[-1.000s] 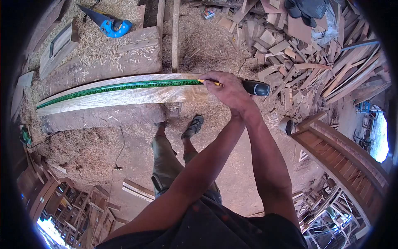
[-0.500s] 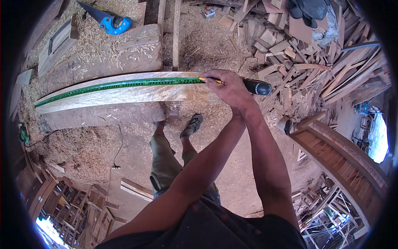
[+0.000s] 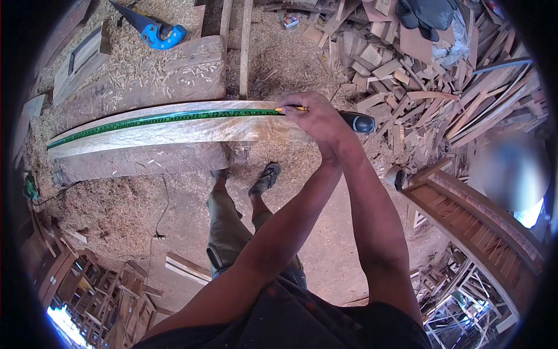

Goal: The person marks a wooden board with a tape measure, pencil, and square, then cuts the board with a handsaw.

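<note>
A long, pale, curved board [image 3: 192,132] lies over a thick timber [image 3: 145,160]. Along it runs a green tape measure blade [image 3: 163,117], from the board's left tip to my hands. My right hand [image 3: 317,121] is closed on a yellow pencil [image 3: 296,109], its tip at the blade near the board's right part. The dark tape case [image 3: 358,122] sticks out to the right of that hand. My left wrist passes under my right one; my left hand is hidden beneath, so its grip on the case cannot be made out.
A blue-handled saw [image 3: 163,36] lies among shavings on a big timber block [image 3: 197,70]. Wood offcuts [image 3: 383,70] are heaped at the upper right. A slatted wooden frame [image 3: 471,227] stands at the right. A cord [image 3: 168,200] trails across the floor. A blurred round patch covers part of the right side.
The view has shifted slightly. My right hand and the pencil sit a little further left in the picture, along with the tape case. The blurred patch at the right is new.
</note>
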Demonstrator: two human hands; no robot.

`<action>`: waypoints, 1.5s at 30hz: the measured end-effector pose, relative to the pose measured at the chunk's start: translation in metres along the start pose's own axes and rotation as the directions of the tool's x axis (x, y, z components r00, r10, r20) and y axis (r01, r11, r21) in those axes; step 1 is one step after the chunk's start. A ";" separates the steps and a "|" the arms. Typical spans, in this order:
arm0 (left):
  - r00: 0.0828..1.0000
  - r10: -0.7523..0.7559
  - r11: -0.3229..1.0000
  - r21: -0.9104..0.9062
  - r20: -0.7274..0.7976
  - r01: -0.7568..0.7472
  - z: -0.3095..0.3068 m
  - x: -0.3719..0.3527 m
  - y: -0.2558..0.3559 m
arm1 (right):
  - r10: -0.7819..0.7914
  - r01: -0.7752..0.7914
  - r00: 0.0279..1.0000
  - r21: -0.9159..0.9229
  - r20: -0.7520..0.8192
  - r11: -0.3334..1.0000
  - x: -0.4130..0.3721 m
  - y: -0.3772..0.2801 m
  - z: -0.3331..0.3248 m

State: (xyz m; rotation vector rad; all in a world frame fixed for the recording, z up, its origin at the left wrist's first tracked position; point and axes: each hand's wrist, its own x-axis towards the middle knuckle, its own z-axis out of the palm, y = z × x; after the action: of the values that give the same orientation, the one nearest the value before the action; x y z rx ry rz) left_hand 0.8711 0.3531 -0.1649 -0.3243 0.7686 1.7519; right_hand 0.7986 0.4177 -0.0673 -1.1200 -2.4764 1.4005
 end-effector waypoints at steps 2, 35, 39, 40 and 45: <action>1.000 -0.001 1.000 -0.006 0.015 0.001 0.000 -0.002 0.002 | -0.004 0.004 1.000 0.000 0.029 1.000 -0.001 -0.008 0.001; 0.977 0.212 0.914 0.351 0.014 -0.204 -0.072 -0.140 0.454 | 0.369 -0.382 0.922 0.419 0.116 0.824 -0.141 -0.127 0.186; 0.965 0.248 0.922 0.283 0.085 -0.262 -0.054 -0.102 0.526 | 0.388 -0.406 0.913 0.338 0.123 0.849 -0.113 -0.135 0.196; 0.965 0.240 0.924 0.280 0.111 -0.262 -0.052 -0.092 0.541 | 0.369 -0.380 0.924 0.354 0.101 0.854 -0.102 -0.149 0.194; 0.968 0.106 0.862 0.465 0.228 -0.204 -0.064 -0.054 0.591 | 0.372 -0.396 0.918 0.342 0.136 0.853 -0.026 -0.215 0.175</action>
State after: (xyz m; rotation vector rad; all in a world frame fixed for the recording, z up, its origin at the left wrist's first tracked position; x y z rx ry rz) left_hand 0.3273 0.1843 0.0139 0.2564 1.0800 1.6394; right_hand 0.6280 0.2098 0.0038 -1.5512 -1.9677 1.9272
